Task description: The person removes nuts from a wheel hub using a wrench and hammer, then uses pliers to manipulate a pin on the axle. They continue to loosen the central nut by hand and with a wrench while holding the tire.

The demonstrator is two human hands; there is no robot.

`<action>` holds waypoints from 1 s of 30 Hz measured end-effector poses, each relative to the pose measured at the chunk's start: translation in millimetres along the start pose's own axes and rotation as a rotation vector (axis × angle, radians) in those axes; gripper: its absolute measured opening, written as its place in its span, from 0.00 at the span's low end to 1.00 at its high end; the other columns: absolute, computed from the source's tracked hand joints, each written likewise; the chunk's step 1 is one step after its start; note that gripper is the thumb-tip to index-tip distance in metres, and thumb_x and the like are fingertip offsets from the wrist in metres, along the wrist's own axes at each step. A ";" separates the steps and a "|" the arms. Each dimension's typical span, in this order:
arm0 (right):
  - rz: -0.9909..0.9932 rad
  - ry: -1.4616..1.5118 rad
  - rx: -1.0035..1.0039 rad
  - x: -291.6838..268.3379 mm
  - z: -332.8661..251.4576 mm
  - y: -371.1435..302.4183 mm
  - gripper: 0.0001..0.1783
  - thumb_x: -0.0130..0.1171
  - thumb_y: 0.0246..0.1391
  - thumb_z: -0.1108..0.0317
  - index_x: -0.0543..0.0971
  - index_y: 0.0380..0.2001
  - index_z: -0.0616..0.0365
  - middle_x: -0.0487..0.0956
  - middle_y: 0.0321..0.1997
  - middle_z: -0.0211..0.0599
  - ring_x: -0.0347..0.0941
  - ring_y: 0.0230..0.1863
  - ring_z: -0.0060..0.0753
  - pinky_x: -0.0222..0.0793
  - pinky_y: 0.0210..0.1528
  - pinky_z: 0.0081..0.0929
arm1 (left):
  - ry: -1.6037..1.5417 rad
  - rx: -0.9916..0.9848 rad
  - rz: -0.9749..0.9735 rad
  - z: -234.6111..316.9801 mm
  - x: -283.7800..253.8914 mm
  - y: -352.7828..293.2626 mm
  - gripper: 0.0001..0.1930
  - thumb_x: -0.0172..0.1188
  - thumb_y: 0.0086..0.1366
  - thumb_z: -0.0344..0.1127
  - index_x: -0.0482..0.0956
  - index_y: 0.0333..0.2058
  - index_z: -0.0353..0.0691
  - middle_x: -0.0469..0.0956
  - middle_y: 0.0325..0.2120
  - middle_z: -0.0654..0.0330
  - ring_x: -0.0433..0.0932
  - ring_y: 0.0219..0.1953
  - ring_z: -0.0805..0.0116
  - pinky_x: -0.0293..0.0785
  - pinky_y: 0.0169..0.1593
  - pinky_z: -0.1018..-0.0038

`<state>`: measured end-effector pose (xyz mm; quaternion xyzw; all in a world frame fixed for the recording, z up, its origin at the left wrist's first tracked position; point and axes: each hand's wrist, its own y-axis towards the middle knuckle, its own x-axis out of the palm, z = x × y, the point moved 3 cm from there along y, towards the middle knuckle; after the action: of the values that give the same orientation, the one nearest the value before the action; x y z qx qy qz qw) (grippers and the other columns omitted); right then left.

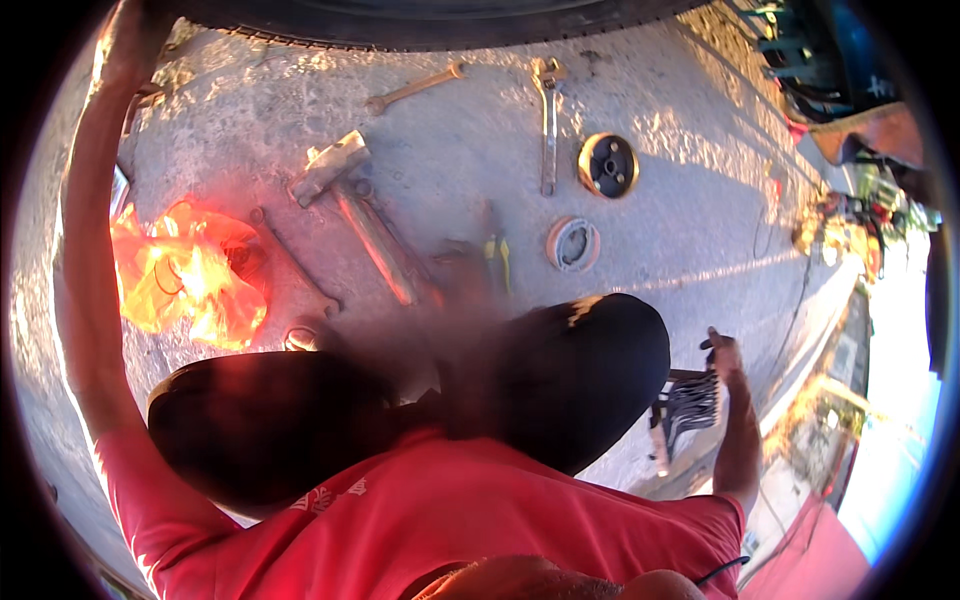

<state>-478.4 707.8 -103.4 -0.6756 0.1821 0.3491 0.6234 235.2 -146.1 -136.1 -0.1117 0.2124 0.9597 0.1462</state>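
My left arm reaches up the left side toward the black tyre at the top edge. My left hand is dark and cut off there, so its fingers do not show. Low on the right, my right hand is bent closed around something small and dark that I cannot make out. Just below it lies a row of dark and silver tools, perhaps a wrench set. My knees are folded between the two arms.
On the concrete lie a sledgehammer, a spanner, another spanner, an adjustable wrench and yellow-handled pliers. A round black-and-brass part and a pale ring sit right. An orange plastic bag lies left.
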 end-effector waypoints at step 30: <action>-0.278 -0.637 -0.712 305.2 -411.0 7.6 0.37 0.62 0.46 0.34 0.84 0.33 0.65 0.84 0.32 0.56 0.84 0.38 0.53 0.77 0.41 0.46 | 0.676 -0.410 -1.086 -15.6 116.6 -286.2 0.29 0.63 0.61 0.60 0.81 0.47 0.38 0.82 0.42 0.47 0.81 0.47 0.53 0.76 0.51 0.61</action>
<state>-172.5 366.0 -330.7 -0.7242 -0.2398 0.4922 0.4192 222.8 122.3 -289.5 -0.5225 -0.0262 0.6830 0.5097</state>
